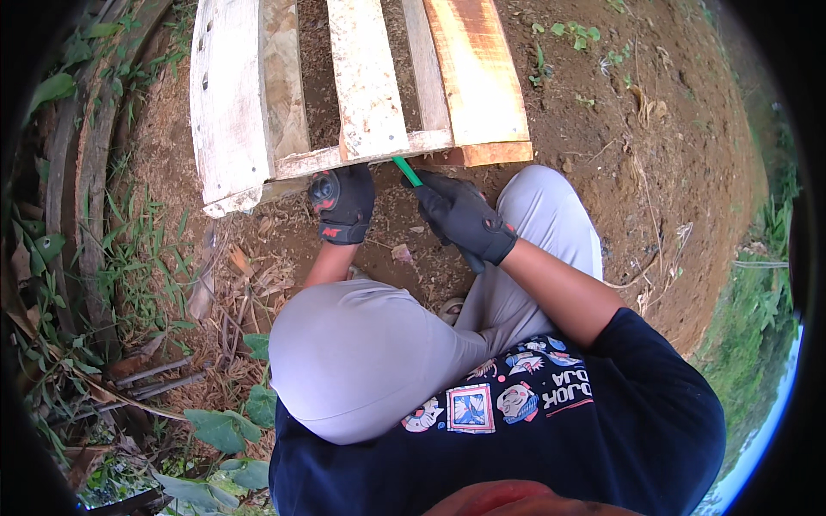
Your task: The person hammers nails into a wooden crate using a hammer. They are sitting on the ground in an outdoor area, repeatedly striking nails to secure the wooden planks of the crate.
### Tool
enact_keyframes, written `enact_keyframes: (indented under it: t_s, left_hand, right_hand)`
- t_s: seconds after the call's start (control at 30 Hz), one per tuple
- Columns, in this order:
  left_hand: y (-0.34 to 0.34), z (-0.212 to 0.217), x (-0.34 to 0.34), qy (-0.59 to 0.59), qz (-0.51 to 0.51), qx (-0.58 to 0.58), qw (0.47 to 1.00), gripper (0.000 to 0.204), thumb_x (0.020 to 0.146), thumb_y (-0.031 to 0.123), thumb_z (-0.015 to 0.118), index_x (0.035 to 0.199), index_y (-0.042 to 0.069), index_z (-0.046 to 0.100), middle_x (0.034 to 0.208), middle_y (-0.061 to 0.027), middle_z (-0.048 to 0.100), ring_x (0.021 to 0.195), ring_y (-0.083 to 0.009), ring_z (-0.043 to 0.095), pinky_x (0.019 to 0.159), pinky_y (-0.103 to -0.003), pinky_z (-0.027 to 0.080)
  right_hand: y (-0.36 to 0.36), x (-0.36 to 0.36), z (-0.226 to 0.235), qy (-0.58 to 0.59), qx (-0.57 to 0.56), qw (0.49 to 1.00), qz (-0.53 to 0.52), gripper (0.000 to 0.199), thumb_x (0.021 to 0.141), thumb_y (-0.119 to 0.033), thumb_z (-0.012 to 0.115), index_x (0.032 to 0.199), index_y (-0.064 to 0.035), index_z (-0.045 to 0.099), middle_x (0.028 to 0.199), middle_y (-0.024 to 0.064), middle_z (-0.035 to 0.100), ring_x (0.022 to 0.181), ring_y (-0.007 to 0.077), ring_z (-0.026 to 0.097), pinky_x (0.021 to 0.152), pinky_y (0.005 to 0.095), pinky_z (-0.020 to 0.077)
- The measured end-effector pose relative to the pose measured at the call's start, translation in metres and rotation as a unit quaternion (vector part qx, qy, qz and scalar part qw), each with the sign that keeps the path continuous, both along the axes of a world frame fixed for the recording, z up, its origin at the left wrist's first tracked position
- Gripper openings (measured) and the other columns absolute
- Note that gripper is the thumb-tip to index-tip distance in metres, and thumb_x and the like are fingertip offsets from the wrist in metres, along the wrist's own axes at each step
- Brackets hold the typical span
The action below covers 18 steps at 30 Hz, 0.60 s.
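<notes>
One wooden pallet [361,86] is lying on bare dirt [671,172], with four top boards showing: two pale ones, a narrower grey one between them, and one orange one on the right. One cross board [361,155] is running along their near ends. Two gloved hands are working at that edge, and one green tool [407,170] is showing between them.

The left hand [342,205], in a black glove with red marks, is reaching forward from a bare forearm and is pressing against the underside of the cross board; its fingers are curled under the wood, so it is gripping or bracing the pallet edge, though the exact hold is hidden.

The right hand [463,217], in a black glove, is clenching around the green tool, whose thin shaft is slanting up and left until its tip is touching the cross board just below the middle pale plank. The right forearm is coming in diagonally from the lower right.

The person is crouching, with two knees in grey trousers [361,353] bending toward the pallet. Weeds [129,258] are growing on the left.
</notes>
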<state>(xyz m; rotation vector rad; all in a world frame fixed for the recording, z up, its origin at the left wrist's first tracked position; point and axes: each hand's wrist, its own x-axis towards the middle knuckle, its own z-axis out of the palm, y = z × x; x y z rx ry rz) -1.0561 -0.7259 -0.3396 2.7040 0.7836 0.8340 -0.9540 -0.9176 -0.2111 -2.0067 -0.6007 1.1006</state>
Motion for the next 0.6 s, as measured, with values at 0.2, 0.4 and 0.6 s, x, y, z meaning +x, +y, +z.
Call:
enact_keyframes:
  t_s: [0.2,0.4,0.6]
  left_hand:
    - [-0.003,0.007,0.004,-0.032,-0.006,-0.011,0.999,0.031,0.104,0.02,0.059,0.126,0.003,0.073,0.103,-0.021,0.077,0.092,-0.042,0.072,0.079,-0.052,0.055]
    - [-0.004,0.018,0.005,-0.034,-0.034,-0.096,0.994,0.034,0.104,0.021,0.06,0.133,0.006,0.071,0.111,-0.0206,0.077,0.098,-0.0415,0.073,0.083,-0.052,0.055]
    - [-0.01,0.028,0.009,-0.059,-0.019,-0.117,0.991,0.035,0.103,0.019,0.063,0.136,0.007,0.07,0.11,-0.0193,0.077,0.097,-0.04,0.073,0.083,-0.052,0.055]
  right_hand:
    - [-0.003,0.0,-0.004,0.016,0.004,1.0,0.001,0.051,0.111,-0.038,0.052,0.149,-0.0045,0.061,0.071,0.0062,0.062,0.054,0.0139,0.058,0.059,0.0347,0.0518]
    - [-0.003,0.002,-0.004,0.013,0.005,1.0,0.009,0.052,0.111,-0.038,0.051,0.149,-0.0048,0.061,0.071,0.0052,0.061,0.056,0.0134,0.058,0.059,0.0334,0.0512]
    - [-0.001,-0.004,0.005,0.01,-0.006,0.999,-0.035,0.054,0.107,-0.033,0.06,0.151,-0.0039,0.057,0.087,0.0099,0.068,0.067,0.0137,0.064,0.064,0.034,0.0535]
